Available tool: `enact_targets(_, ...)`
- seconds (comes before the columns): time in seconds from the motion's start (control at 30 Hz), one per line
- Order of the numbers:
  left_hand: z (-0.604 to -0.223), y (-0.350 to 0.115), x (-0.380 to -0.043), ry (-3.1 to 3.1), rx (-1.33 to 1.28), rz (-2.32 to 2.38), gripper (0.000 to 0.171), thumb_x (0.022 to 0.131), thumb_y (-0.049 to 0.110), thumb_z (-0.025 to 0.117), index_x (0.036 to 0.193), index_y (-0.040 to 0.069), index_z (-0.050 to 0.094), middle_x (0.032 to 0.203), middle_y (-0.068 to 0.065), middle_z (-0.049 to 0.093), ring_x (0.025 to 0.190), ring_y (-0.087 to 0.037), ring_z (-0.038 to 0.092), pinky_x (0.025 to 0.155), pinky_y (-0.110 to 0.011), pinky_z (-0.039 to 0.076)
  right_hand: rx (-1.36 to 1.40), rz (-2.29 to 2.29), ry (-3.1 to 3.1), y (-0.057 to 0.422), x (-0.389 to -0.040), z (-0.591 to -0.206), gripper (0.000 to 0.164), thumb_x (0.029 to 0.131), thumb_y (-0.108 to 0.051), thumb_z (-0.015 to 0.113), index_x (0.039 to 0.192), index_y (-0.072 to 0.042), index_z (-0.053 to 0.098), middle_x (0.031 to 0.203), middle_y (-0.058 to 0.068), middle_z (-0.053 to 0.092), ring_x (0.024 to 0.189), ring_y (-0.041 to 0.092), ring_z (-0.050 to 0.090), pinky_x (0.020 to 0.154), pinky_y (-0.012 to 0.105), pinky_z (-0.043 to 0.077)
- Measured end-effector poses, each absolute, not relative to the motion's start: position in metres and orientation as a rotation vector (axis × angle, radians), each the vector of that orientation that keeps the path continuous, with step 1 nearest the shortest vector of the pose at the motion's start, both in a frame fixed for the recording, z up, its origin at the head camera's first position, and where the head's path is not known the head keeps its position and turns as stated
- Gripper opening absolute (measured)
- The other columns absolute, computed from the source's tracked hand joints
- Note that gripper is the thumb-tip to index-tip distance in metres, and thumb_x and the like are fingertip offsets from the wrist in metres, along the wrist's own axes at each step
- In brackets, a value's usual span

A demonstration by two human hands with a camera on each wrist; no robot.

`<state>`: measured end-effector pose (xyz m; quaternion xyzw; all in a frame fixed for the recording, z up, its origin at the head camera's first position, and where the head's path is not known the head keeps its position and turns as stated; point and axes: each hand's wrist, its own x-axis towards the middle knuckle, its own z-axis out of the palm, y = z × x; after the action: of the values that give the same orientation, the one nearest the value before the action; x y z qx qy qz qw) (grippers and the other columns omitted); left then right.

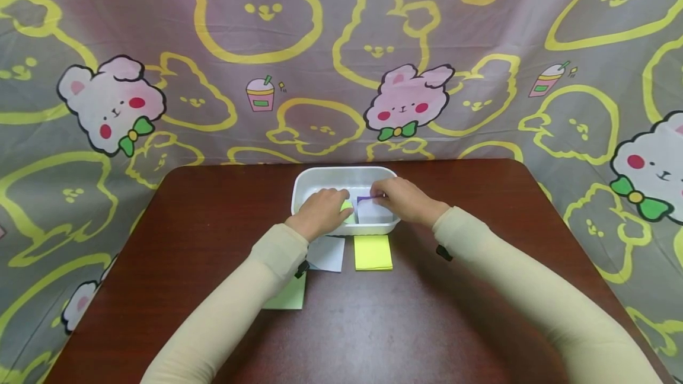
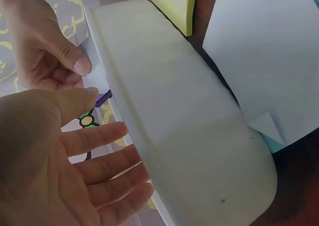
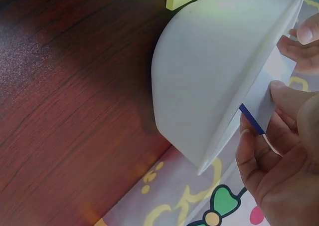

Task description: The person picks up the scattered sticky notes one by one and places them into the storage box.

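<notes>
A white plastic tray (image 1: 368, 230) with rounded corners stands toward the far side of the table. At its right end my right hand (image 1: 408, 199) pinches a pale sticky note pad (image 1: 373, 212) with a dark purple edge, thumb on one face and fingers behind, as the right wrist view shows. My left hand (image 1: 321, 212) is over the tray's front left rim, its fingers spread and relaxed with nothing gripped in the left wrist view. Close by its fingertips, a yellow-green pad (image 1: 348, 213) stands inside the tray, partly hidden by the hand.
In front of the tray lie a bright yellow sticky note pad (image 1: 373, 252) and a pale bluish pad (image 1: 329, 253) with a teal part under it. A light green pad (image 1: 286, 296) is partly covered by my left sleeve. A patterned curtain (image 1: 315, 76) hangs behind the brown table (image 1: 213, 224).
</notes>
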<state>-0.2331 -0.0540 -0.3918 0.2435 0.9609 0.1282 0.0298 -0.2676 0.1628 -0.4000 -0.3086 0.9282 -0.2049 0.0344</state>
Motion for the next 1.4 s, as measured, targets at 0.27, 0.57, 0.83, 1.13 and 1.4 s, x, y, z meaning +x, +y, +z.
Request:
enact_targets(0.27,-0.393,-0.055,-0.234,2.961,0.751,0.384,0.027,0.1,0.028,0.063,0.108,0.003,0.066,0.095,-0.014,0.071,0.093,-0.032,0.07,0.081,-0.047,0.054,-0.928,-0.6,2.828,0.161,-0.271,-0.401,0.015,0.095,-0.012,0.07,0.108,-0.005,0.072,0.104,0.009,0.075,0.094,0.022,0.067,0.092,0.041,0.057)
enact_targets(0.57,-0.392,-0.057,-0.235,2.952,0.739,0.396,0.026,0.101,0.027,0.063,0.108,0.003,0.065,0.097,-0.014,0.071,0.094,-0.032,0.069,0.083,-0.046,0.053,-0.852,-0.543,2.798,0.162,-0.273,-0.403,0.027,0.096,-0.012,0.069,0.121,-0.003,0.069,0.117,0.012,0.073,0.105,0.024,0.068,0.099,0.044,0.055)
enact_targets(0.83,-0.392,-0.057,-0.234,2.956,0.743,0.398,0.025,0.101,0.027,0.062,0.107,0.003,0.065,0.096,-0.014,0.071,0.093,-0.032,0.069,0.083,-0.047,0.054,-0.783,-0.476,2.773,0.16,-0.277,-0.408,0.034,0.097,-0.015,0.068,0.127,-0.001,0.067,0.123,0.015,0.072,0.11,0.026,0.069,0.1,0.045,0.054)
enact_targets(1.13,-0.395,-0.058,-0.234,2.944,0.73,0.399,0.026,0.101,0.027,0.062,0.11,0.002,0.065,0.098,-0.013,0.071,0.093,-0.03,0.069,0.083,-0.045,0.054,-0.86,-0.423,2.787,0.155,-0.278,-0.411,0.03,0.097,-0.018,0.069,0.119,0.001,0.071,0.111,0.014,0.076,0.093,0.022,0.069,0.092,0.042,0.057)
enact_targets(1.4,-0.394,-0.059,-0.234,2.951,0.717,0.392,0.028,0.101,0.028,0.062,0.114,0.003,0.065,0.103,-0.014,0.072,0.097,-0.031,0.069,0.086,-0.046,0.054,-0.878,-0.413,2.794,0.153,-0.278,-0.413,0.038,0.097,-0.022,0.069,0.124,0.005,0.067,0.119,0.019,0.073,0.111,0.03,0.07,0.101,0.046,0.054)
